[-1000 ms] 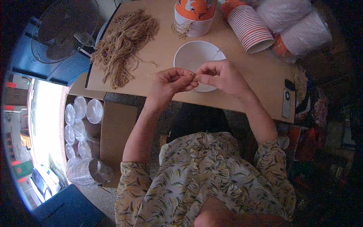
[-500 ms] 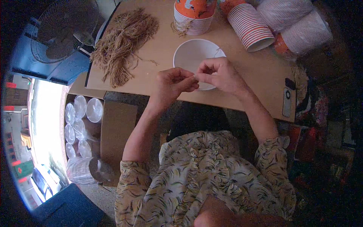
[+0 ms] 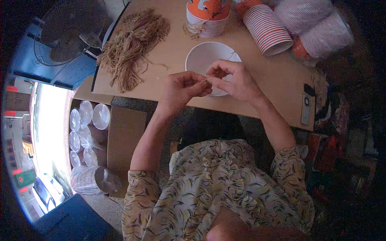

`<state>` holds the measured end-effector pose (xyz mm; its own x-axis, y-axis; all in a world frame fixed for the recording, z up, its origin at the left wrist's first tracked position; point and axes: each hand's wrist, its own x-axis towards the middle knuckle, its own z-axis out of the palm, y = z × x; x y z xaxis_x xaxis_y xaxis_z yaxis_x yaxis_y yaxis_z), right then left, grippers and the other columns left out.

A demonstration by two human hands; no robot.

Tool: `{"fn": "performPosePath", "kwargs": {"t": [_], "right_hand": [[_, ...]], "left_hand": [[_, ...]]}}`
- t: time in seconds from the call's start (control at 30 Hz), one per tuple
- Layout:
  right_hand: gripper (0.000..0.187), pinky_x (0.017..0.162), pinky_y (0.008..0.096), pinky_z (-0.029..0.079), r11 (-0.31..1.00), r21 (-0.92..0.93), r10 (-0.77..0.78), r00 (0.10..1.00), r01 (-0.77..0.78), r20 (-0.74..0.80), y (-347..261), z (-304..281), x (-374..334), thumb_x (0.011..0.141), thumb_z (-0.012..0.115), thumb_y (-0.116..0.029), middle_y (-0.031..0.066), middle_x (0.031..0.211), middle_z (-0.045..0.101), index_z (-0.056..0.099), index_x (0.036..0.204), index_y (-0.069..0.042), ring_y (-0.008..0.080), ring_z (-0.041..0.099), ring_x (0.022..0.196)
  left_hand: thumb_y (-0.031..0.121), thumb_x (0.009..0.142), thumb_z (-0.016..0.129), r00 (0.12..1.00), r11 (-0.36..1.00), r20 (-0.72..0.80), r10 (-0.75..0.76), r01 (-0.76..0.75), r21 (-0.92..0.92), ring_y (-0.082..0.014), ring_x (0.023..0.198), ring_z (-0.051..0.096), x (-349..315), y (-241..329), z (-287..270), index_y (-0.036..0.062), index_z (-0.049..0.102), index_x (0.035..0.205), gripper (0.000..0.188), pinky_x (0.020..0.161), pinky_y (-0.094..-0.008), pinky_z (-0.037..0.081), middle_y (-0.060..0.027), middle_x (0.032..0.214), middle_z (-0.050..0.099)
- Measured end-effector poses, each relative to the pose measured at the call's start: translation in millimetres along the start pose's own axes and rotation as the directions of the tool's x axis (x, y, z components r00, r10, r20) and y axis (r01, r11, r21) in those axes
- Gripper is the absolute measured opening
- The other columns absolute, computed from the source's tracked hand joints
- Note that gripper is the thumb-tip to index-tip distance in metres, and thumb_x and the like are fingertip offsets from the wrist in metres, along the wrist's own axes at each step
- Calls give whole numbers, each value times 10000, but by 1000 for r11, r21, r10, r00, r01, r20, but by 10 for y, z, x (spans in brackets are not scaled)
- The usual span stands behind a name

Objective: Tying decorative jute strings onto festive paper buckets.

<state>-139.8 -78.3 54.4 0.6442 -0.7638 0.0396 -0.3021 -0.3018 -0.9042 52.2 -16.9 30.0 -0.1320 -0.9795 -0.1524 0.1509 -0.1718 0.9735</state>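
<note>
Both of my hands meet fingertip to fingertip over the near side of a white paper bucket (image 3: 199, 56), whose open mouth faces me. My left hand (image 3: 185, 88) is closed in a pinch. My right hand (image 3: 237, 80) is pinched against it, thumb and forefinger together. Something tiny shows between the fingertips, too small to make out. A short bit of twine (image 3: 233, 54) sticks up at the bucket's right rim. Left of the bucket lies a big loose bundle of brown twine (image 3: 132, 44).
A stack of orange and white paper buckets (image 3: 207, 24) stands behind the bucket, with twine hanging on it. More nested buckets (image 3: 268, 30) lie at the far right, beside plastic-wrapped stacks (image 3: 325, 38). A carton (image 3: 126, 148) with clear-wrapped stacks sits below left. A fan (image 3: 66, 38) stands far left.
My hands stay at the same spot over the bucket. Only the fingertips have shifted slightly against each other.
</note>
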Motion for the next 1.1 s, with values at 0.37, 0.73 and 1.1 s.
{"fn": "performPosePath", "kwargs": {"t": [0.37,0.73,1.1], "right_hand": [[89,735,253,486,1000,17,12,1000,-13,29,42,-1,35,895,620,-81,-4,830,616,617,922,4,71,559,774],[285,706,238,479,983,146,102,993,-111,65,233,-91,16,972,569,-225,1,824,625,675,1024,34,66,563,752],[132,744,218,486,970,210,109,991,-124,83,234,-40,-5,918,636,-85,-17,879,649,665,991,20,39,583,821]], "left_hand": [[72,916,650,998,993,51,-28,34,-115,-179,847,693,-2,1,-35,-71,633,1011,173,793,-279,578,-117,912,692],[126,939,629,996,976,40,-75,82,-204,-167,843,689,6,4,-86,-44,641,1023,190,776,-258,564,-116,903,698],[144,939,631,996,976,44,-74,82,-200,-145,815,685,15,-32,-102,-23,651,1036,193,747,-238,557,-100,906,706]]}}
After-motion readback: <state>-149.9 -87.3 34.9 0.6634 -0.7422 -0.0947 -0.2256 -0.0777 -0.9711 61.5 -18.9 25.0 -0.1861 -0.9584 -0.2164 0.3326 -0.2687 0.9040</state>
